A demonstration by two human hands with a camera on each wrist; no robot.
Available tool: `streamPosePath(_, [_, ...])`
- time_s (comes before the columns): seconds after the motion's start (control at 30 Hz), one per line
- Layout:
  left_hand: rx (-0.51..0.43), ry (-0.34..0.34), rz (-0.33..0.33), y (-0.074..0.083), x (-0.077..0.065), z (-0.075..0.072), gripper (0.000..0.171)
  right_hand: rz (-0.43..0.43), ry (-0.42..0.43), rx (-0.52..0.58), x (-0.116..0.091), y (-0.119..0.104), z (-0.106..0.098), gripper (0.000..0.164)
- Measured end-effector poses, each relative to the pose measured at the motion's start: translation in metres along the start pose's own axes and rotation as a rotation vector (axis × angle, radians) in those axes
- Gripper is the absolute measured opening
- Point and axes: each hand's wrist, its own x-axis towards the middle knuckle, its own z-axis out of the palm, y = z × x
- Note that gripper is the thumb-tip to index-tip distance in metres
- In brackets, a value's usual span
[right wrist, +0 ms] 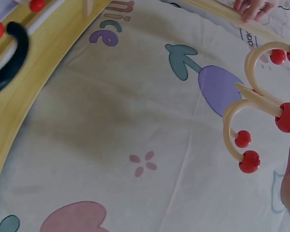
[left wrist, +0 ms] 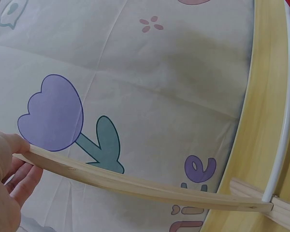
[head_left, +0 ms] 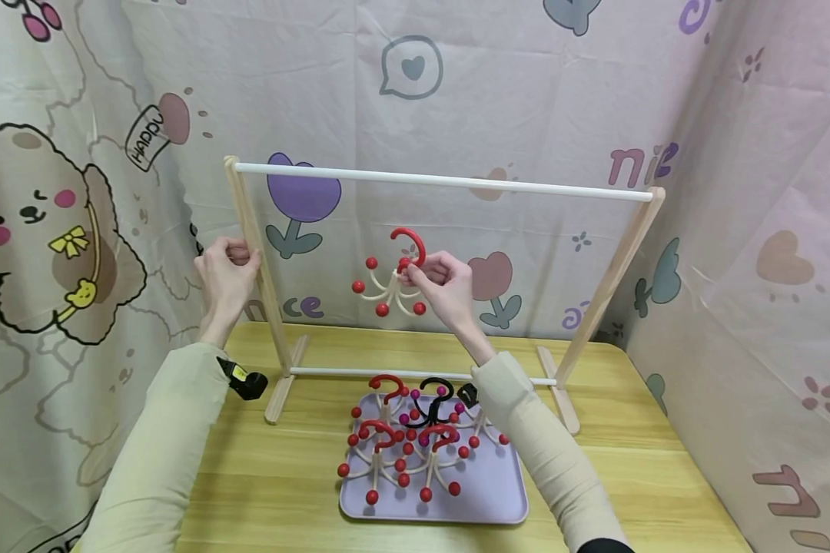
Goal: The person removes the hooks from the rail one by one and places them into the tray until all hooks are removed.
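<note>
A wooden frame carries a white top rod. My left hand grips its left post, thumb and fingers on either side of the wood, as the left wrist view shows for the post. Between the posts, below the rod and apart from it, my right hand pinches a multi-arm hanger near the base of its red hook. Curved cream arms with red ball tips fan out below the hook. In the right wrist view the hanger is partly cut off.
A lilac tray on the wooden table holds several similar red-hooked hangers and a black one with purple balls. The frame's lower rod runs behind the tray. Patterned curtains hang around the table.
</note>
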Motion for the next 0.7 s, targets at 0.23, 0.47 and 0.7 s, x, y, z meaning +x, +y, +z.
streamPosePath(0.23, [-0.004, 0.001, -0.019, -0.001, 0.001, 0.002, 0.027, 0.019, -0.031, 0.002, -0.02, 0.006, -0.02, 0.014])
streamPosePath(0.47, [-0.026, -0.004, -0.02, -0.002, 0.001, 0.002, 0.027, 0.046, -0.044, 0.054, -0.043, 0.011, -0.037, 0.014])
streamPosePath(0.7, [-0.005, 0.006, -0.004, -0.002, 0.002, 0.002, 0.027, 0.036, -0.052, 0.085, -0.063, 0.014, -0.052, 0.018])
